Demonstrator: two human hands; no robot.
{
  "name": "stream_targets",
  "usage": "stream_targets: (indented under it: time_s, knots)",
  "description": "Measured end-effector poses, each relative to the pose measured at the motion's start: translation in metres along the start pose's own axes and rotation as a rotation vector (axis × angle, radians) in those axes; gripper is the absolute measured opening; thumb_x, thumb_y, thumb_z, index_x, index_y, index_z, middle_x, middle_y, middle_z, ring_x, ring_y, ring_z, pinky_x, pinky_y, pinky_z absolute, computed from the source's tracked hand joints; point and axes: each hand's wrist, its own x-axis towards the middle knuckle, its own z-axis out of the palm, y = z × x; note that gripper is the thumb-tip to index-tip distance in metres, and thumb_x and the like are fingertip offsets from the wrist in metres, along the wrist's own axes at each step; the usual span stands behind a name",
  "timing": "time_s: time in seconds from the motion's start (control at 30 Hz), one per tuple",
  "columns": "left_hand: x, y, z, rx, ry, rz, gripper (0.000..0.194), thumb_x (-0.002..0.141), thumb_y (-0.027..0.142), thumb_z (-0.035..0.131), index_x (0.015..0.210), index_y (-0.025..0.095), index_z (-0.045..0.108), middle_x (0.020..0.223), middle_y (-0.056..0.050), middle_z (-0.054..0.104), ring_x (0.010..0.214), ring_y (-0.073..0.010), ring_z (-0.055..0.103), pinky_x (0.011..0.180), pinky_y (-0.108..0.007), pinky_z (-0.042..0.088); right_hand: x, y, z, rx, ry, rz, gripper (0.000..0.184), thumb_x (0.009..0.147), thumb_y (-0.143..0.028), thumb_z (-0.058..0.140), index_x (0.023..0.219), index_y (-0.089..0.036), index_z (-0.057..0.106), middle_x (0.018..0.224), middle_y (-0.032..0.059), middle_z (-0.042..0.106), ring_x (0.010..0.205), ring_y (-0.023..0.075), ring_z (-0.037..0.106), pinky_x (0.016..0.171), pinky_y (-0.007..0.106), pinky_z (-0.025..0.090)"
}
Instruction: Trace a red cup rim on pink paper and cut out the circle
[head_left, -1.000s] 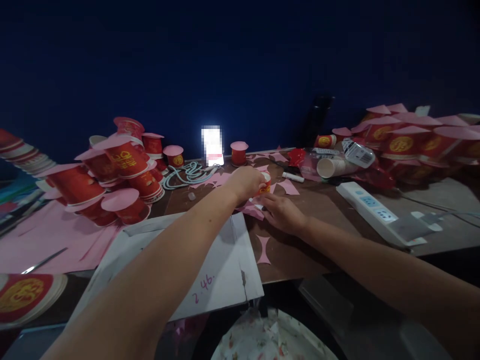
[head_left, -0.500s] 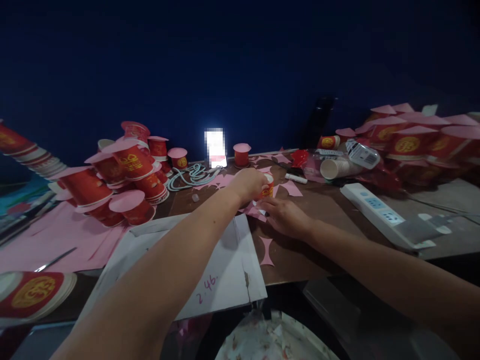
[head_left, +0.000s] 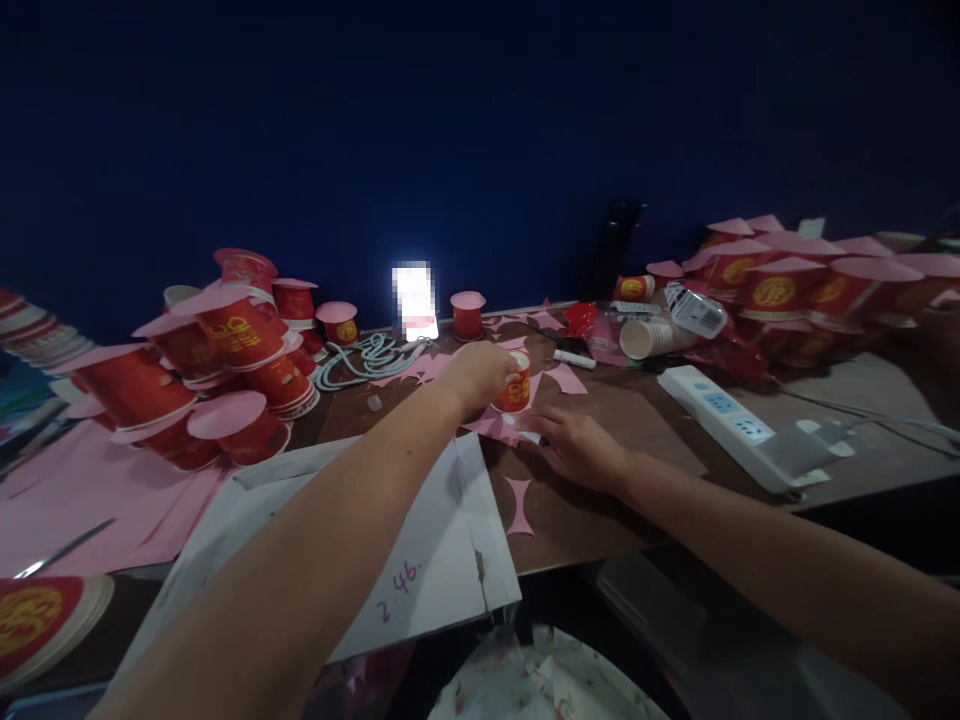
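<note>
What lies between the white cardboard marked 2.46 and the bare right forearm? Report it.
In the head view: a pink, waisted paper scrap on the brown tabletop.

A makeshift craft corner is being worked here, home or small workshop, that can't be told! A brown desk (head_left: 615,510) is backed by a dark blue wall (head_left: 480,130); red paper cups (head_left: 259,338) are heaped left of the left hand (head_left: 484,375), pink offcuts (head_left: 519,506) are strewn around, a power strip (head_left: 701,405) is laid right of the right hand (head_left: 586,447).
</note>
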Motion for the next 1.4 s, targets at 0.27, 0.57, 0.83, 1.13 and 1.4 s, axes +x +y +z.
stream_targets:
  time_s: [0.27, 0.57, 0.83, 1.13, 1.4]
  knots:
    - [0.001, 0.0, 0.002, 0.011, 0.009, 0.007, 0.029, 0.09, 0.03, 0.042, 0.098, 0.022, 0.069, 0.091, -0.006, 0.071, 0.087, -0.0191, 0.064, 0.073, -0.026, 0.042, -0.012, 0.004, -0.005, -0.01, 0.023, 0.008, 0.025, 0.089, -0.02, 0.05, 0.109, -0.016, 0.063, 0.108, 0.0117, 0.067, 0.092, 0.0213, 0.066, 0.08, 0.032, 0.052]
    - [0.004, -0.006, 0.011, -0.018, 0.039, 0.012, 0.028, 0.09, 0.031, 0.044, 0.099, 0.024, 0.07, 0.09, -0.005, 0.071, 0.089, -0.0195, 0.064, 0.078, -0.027, 0.043, -0.025, 0.015, -0.003, 0.014, 0.081, 0.0, 0.025, 0.091, -0.023, 0.049, 0.111, -0.017, 0.062, 0.109, 0.011, 0.066, 0.095, 0.0208, 0.065, 0.082, 0.032, 0.052]
    - [0.004, -0.007, 0.014, -0.035, 0.063, 0.019, 0.027, 0.09, 0.031, 0.045, 0.1, 0.024, 0.07, 0.089, -0.004, 0.072, 0.088, -0.0192, 0.064, 0.078, -0.028, 0.043, -0.028, 0.021, -0.003, 0.027, 0.068, 0.071, 0.028, 0.089, -0.019, 0.051, 0.115, -0.018, 0.061, 0.109, 0.0096, 0.066, 0.096, 0.0219, 0.064, 0.083, 0.033, 0.051]
    - [0.005, -0.007, 0.015, -0.013, 0.061, 0.025, 0.029, 0.091, 0.03, 0.043, 0.099, 0.024, 0.069, 0.09, -0.004, 0.071, 0.087, -0.0193, 0.064, 0.077, -0.028, 0.043, -0.027, 0.024, -0.005, 0.08, 0.134, 0.156, 0.025, 0.089, -0.023, 0.052, 0.112, -0.02, 0.063, 0.108, 0.0089, 0.067, 0.098, 0.0218, 0.064, 0.086, 0.034, 0.05]
    - [0.006, -0.008, 0.017, -0.023, 0.066, -0.004, 0.028, 0.091, 0.032, 0.045, 0.101, 0.025, 0.069, 0.09, -0.004, 0.072, 0.088, -0.0189, 0.064, 0.078, -0.028, 0.043, -0.027, 0.037, -0.003, 0.226, 0.264, 0.25, 0.023, 0.087, -0.025, 0.057, 0.108, -0.021, 0.066, 0.112, 0.0063, 0.068, 0.102, 0.0202, 0.064, 0.09, 0.031, 0.05]
